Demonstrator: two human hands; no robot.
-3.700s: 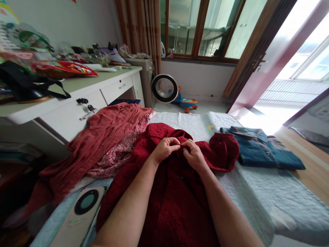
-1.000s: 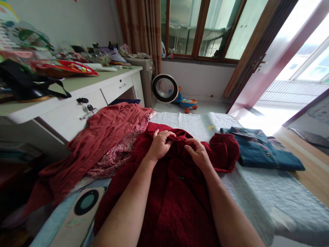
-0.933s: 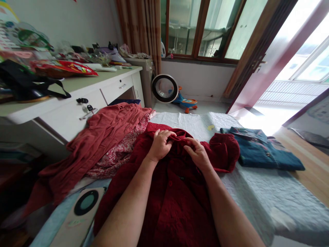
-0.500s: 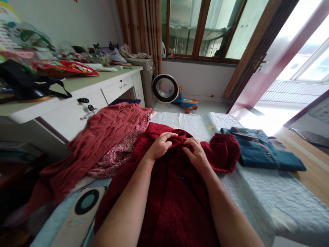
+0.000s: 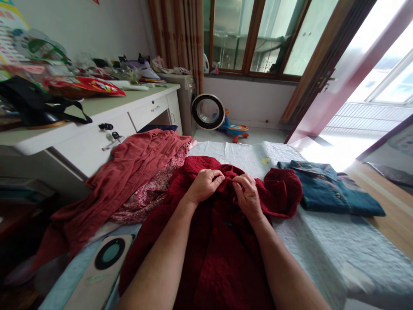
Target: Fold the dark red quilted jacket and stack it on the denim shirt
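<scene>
A dark red buttoned garment [image 5: 226,262] lies spread on the bed in front of me, one gathered sleeve reaching out to the right. Near its upper edge, my left hand [image 5: 205,185] pinches the cloth between thumb and fingers. Just to the right of it, my right hand [image 5: 247,193] grips the same fabric, thumb against the fingers. A narrow gap separates the two hands. What exactly lies between the fingertips is too small to make out. One round button shows on the front below the hands.
Folded blue denim clothing [image 5: 332,187] lies to the right on the pale bed cover [image 5: 309,249]. On the left are a rust-red garment [image 5: 138,161], a floral cloth [image 5: 151,191] and a phone [image 5: 100,271]. Beyond stands a cluttered white desk [image 5: 142,112].
My left fingers have closed from a loose, parted pose into a pinch on the red cloth. The right fingers have also drawn in on it. The collar area has shifted slightly.
</scene>
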